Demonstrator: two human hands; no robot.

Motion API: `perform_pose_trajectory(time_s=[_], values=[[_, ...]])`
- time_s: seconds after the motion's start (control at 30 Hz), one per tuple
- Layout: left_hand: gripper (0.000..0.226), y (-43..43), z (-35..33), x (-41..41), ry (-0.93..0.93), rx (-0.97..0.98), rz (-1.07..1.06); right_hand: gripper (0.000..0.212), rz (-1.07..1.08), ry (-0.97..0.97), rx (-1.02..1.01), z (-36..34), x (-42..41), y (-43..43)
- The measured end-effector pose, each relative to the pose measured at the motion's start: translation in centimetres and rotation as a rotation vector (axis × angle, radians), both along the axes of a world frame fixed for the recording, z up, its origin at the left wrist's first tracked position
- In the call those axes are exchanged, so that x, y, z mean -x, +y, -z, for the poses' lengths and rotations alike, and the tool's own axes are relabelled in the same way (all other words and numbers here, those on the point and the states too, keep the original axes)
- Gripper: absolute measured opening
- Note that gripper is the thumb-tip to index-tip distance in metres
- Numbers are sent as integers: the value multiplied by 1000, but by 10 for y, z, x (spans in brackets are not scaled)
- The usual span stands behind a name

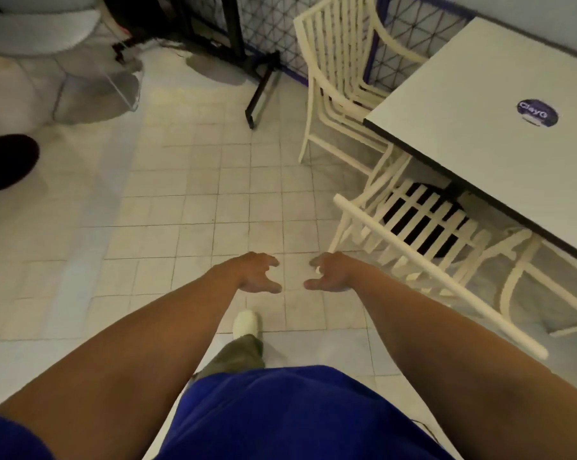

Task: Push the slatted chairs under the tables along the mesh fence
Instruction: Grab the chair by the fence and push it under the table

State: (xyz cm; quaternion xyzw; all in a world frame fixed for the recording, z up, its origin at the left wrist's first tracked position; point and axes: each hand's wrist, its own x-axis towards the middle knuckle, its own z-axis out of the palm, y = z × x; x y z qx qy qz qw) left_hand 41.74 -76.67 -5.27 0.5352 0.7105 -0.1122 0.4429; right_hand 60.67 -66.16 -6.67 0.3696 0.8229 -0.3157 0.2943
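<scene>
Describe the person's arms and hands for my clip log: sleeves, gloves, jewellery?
Both forearms are bare. The left hand and right hand wear no gloves, and no rings or watch are visible. Blue short sleeves show at the frame's bottom edge, matching the blue top.

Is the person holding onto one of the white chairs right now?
No, the left hand and right hand both hang open and empty over the tiled floor, beside the nearest slatted chair.

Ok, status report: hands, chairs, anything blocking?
Left hand and right hand open, empty, over floor. Near chair partly under table, far chair by fence. Nothing in the way.
</scene>
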Motion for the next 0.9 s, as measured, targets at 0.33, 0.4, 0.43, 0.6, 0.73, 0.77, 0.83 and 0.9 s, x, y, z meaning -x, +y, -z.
perform_pose_trajectory(time_s=[0.33, 0.4, 0.43, 0.6, 0.73, 0.77, 0.83, 0.9], values=[[75, 19, 11, 190, -14, 7, -187, 82, -59, 29, 6, 5, 200, 56], [75, 29, 12, 233, -10, 16, -190, 81, -37, 27, 20, 3, 241, 67], [75, 34, 11, 254, -14, 19, -196, 81, -21, 28, 30, 1, 261, 72], [72, 71, -2, 346, 6, -3, -166, 80, 28, 59, 50, -5, 344, 104], [71, 123, 0, 400, 8, -18, -133, 80, 52, 49, 39, -3, 395, 153], [71, 138, 3, 412, 7, -12, -124, 81, 56, 51, 37, -1, 407, 167], [72, 172, 10, 433, 10, -2, -104, 80, 67, 56, 39, 4, 428, 196], [71, 210, 12, 453, 20, 7, -80, 80, 85, 52, 39, 10, 447, 231]])
